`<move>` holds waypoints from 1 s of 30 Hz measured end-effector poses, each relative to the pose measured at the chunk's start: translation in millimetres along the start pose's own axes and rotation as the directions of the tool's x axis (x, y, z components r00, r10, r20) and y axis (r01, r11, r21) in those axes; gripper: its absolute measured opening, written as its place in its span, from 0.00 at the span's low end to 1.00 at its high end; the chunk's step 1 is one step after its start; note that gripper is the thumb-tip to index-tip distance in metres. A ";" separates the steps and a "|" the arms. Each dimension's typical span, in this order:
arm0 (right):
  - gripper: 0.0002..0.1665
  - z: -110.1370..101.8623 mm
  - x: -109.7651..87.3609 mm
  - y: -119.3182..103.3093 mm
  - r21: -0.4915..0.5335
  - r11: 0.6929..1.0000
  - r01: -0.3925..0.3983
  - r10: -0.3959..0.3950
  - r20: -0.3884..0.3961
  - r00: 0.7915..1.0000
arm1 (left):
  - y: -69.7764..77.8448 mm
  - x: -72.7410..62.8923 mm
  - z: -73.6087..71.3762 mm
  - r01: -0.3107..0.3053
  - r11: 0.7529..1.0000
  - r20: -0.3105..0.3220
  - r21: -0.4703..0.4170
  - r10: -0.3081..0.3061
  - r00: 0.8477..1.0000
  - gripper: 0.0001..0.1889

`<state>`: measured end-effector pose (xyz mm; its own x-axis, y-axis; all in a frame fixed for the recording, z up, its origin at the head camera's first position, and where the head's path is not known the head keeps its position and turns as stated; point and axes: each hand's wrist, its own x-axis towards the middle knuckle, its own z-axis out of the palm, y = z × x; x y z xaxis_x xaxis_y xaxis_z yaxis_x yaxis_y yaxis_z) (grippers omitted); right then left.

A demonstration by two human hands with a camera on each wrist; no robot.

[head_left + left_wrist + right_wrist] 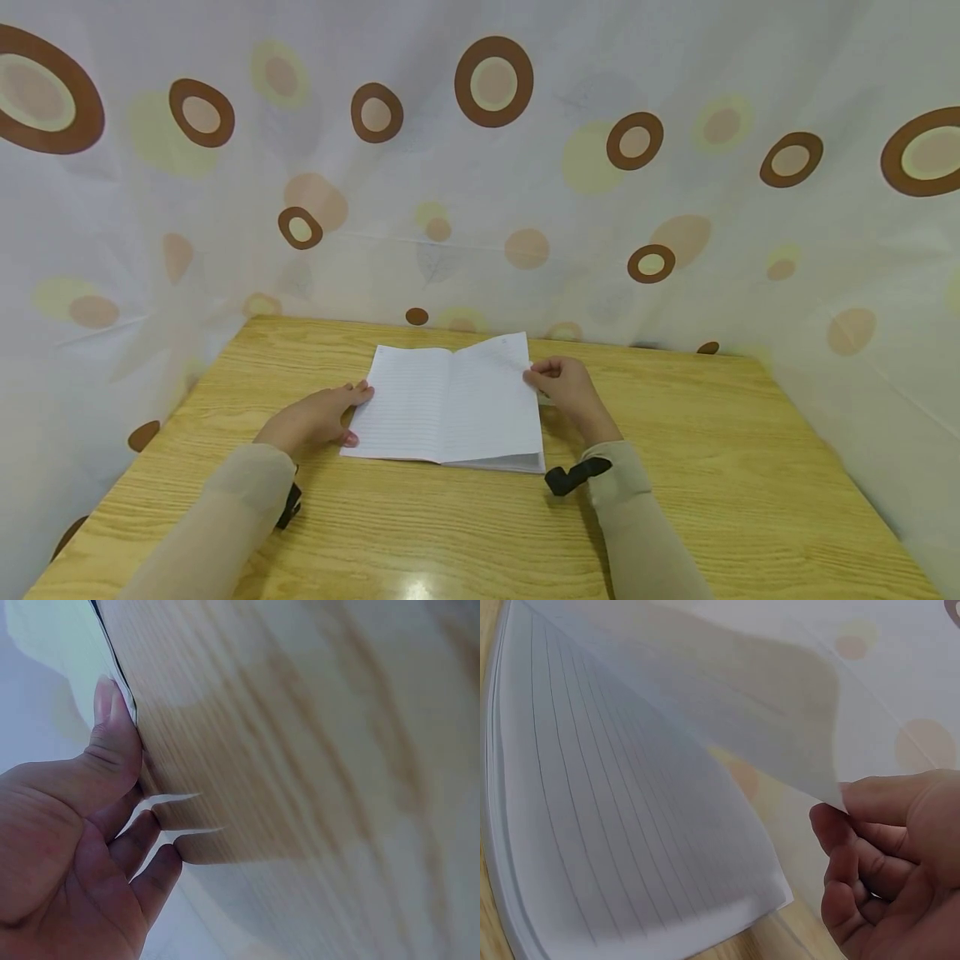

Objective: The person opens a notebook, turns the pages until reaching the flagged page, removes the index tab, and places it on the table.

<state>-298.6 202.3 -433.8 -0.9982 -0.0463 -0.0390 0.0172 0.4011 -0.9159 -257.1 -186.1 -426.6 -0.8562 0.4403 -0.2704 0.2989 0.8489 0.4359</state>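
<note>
An open lined notebook (408,404) lies on the wooden table with both its pages facing up. My right hand (572,390) pinches the outer edge of a notebook page (780,712) between thumb and index finger, the other fingers curled. That page is raised and bowed, and a lined page (630,825) shows beneath it in the right wrist view. At the notebook's left edge rests my left hand (318,417). Its thumb (112,720) lies along the edge in the left wrist view, with the other fingers spread and their tips near the table surface.
The wooden table (465,533) stretches out on both sides of the notebook. Behind it and at the sides hangs a white sheet (480,183) printed with brown rings and pale dots. A black strap (577,477) is on the right sleeve.
</note>
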 end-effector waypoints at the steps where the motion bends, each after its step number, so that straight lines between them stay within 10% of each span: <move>1: 0.15 0.2 0.8 -0.1 0.016 1.000 -0.005 0.005 -0.001 1.000 | 0.1 0.1 -0.1 0.000 1.000 0.000 -0.002 0.000 1.000 0.44; 30: 0.17 6.3 -0.5 -8.5 0.217 0.974 -0.064 0.064 0.009 0.998 | -0.8 0.3 -0.5 0.018 1.000 0.012 -0.012 -0.018 1.000 0.44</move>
<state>-297.9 193.2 -428.5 -0.9945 -0.0288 -0.1011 0.0936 0.1953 -0.9763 -257.8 -186.8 -426.6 -0.8561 0.4288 -0.2885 0.2784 0.8529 0.4415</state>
